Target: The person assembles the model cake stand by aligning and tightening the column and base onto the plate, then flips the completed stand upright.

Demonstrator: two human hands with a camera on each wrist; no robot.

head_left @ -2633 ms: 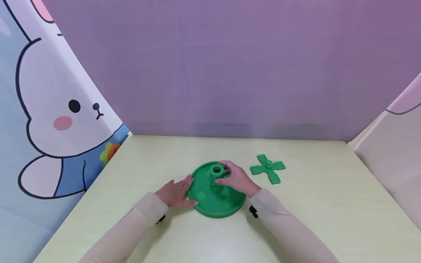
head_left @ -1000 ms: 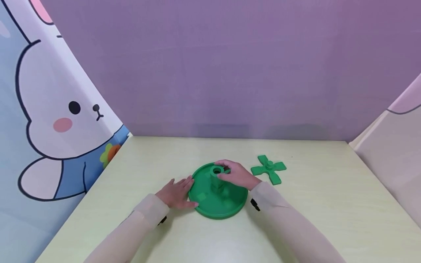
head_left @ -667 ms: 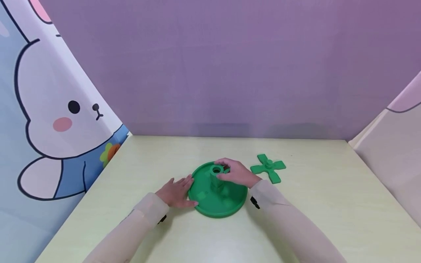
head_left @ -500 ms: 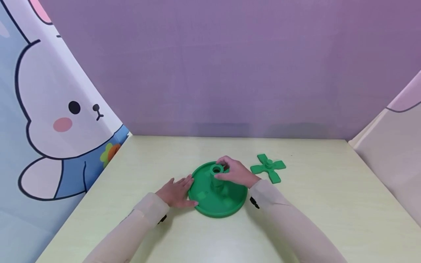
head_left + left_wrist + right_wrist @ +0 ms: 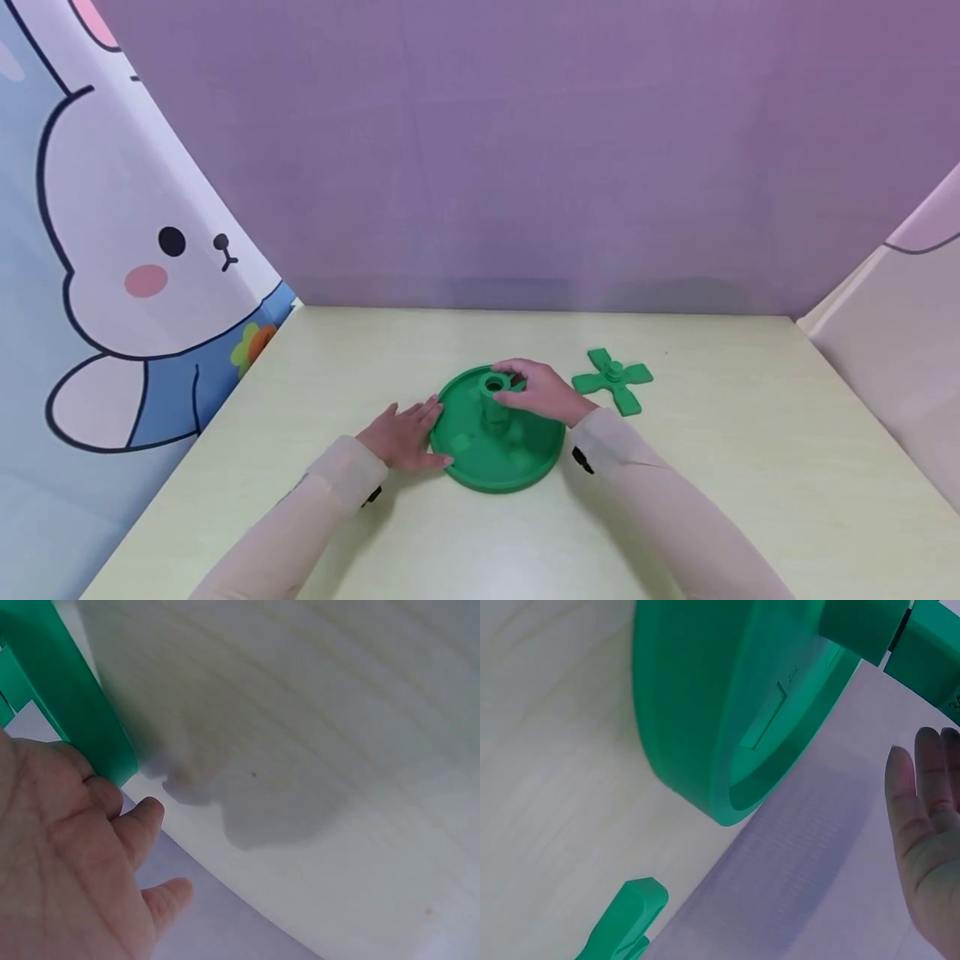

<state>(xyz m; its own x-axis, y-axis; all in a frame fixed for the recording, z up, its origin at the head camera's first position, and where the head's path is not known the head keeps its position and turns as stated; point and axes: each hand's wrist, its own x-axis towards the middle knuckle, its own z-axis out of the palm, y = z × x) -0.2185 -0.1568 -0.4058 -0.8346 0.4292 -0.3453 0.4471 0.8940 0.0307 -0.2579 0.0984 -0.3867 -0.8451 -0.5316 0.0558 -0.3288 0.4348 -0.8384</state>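
Observation:
A round green tray-like disc [image 5: 480, 471] with a raised rim lies on the table. From its middle rises a hollow green tube [image 5: 492, 404], upright, with an open hole at its top. The right hand [image 5: 547, 392] grips the tube's upper part, thumb on the near side and fingers behind. In the right wrist view a thin dark seam divides the tube [image 5: 922, 656] from the stub [image 5: 866, 628] below it. The left hand [image 5: 403, 437] rests against the disc's left rim, fingers extended and thumb spread toward the front edge. Its fingertips meet the rim in the left wrist view.
A flat green four-armed cross [image 5: 613, 382] with a round knob at its centre lies on the table [image 5: 360, 350], right of the disc. A purple cloth [image 5: 480, 150] hangs behind the table. At the left is a cloth with a cartoon rabbit [image 5: 150, 217].
The right hand's thumb and fingers have shifted slightly around the tube, with the thumb a little higher than at first. The left hand, disc and cross keep their places.

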